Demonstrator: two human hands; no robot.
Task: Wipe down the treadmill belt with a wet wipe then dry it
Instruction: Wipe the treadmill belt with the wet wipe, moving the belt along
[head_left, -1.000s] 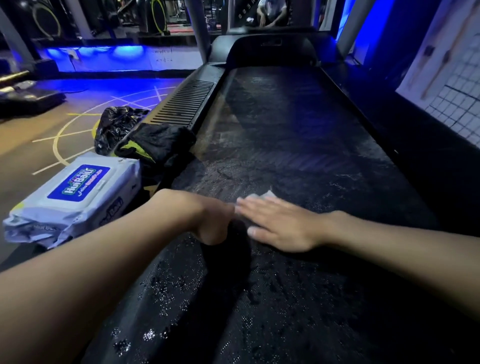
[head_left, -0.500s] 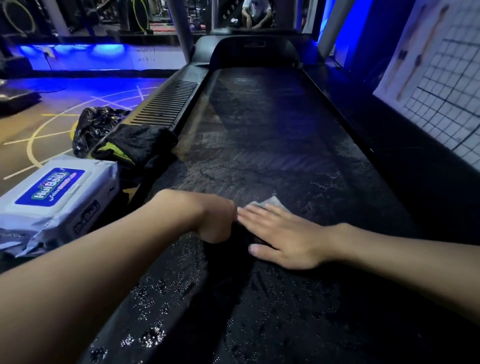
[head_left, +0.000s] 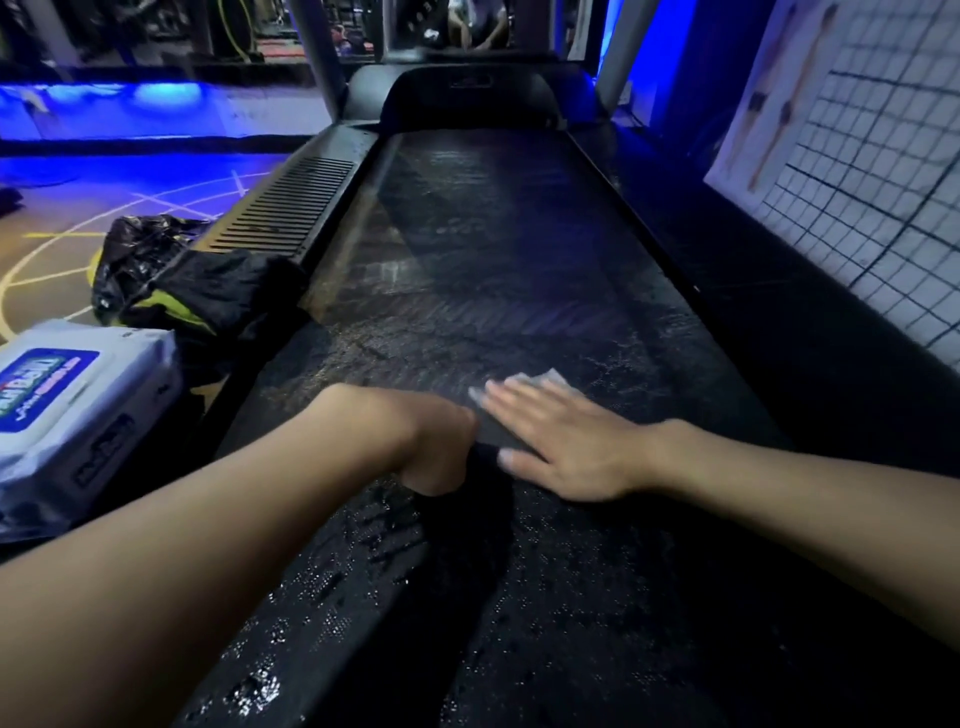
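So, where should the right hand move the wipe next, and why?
Probably slide the right hand, flat on the wet wipe, away along the belt: pale specks and streaks show just beyond it, while the nearer belt already glistens wet.

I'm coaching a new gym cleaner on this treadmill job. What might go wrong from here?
1. The belt is wet and beaded nearby; the left hand resting on it may slip.
2. The wet wipe barely shows past the flat fingers of the right hand, so it could bunch or slide out.
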